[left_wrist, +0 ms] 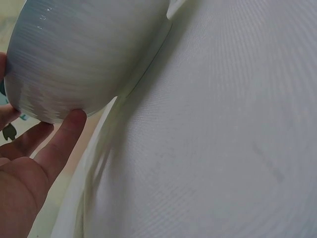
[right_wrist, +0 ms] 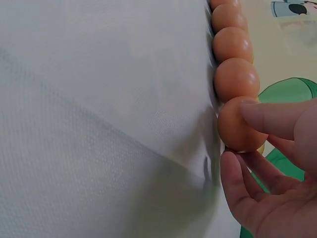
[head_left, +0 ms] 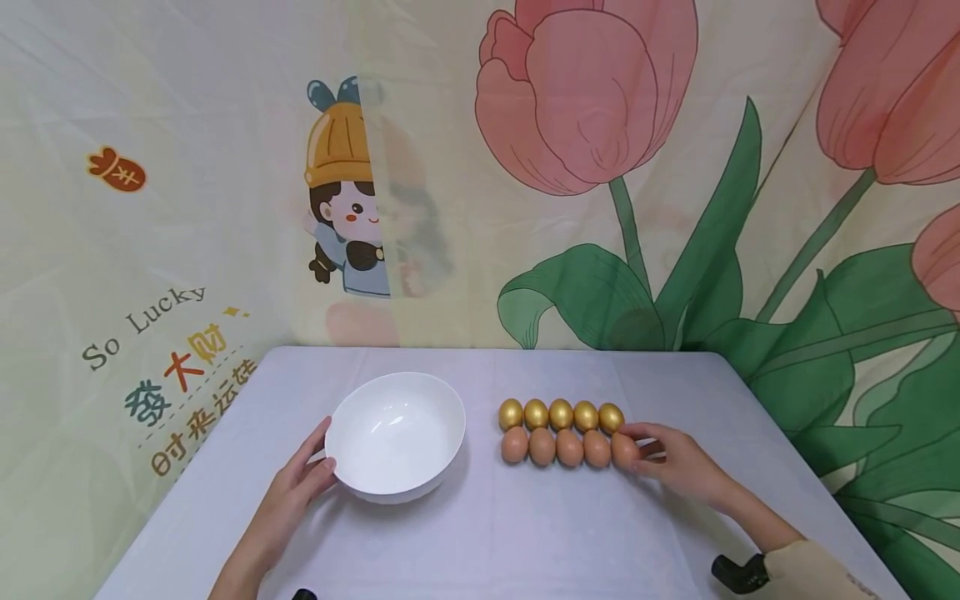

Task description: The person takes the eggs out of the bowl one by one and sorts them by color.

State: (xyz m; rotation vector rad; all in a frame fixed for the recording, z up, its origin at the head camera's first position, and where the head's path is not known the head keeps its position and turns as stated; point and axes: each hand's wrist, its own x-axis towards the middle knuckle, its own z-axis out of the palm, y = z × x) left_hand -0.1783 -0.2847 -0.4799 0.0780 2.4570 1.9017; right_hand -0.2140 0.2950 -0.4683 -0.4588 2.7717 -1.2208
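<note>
A deep white bowl (head_left: 397,435) stands on the left half of the table. Against its left outer wall rests my left hand (head_left: 291,485), fingers and thumb spread and fairly straight; the left wrist view shows fingertips (left_wrist: 75,118) touching the bowl's side. To the right, brown eggs (head_left: 569,448) lie in a row in front of a row of golden eggs (head_left: 561,414). My right hand (head_left: 678,462) pinches the rightmost brown egg (right_wrist: 240,124) between thumb and fingers. That egg still sits at the row's end, close beside its neighbour.
A white cloth covers the table (head_left: 480,542). Behind stands a printed backdrop (head_left: 442,50) with tulips and a cartoon figure. A black device (head_left: 738,573) is at my right wrist, near a beige sleeve (head_left: 813,571).
</note>
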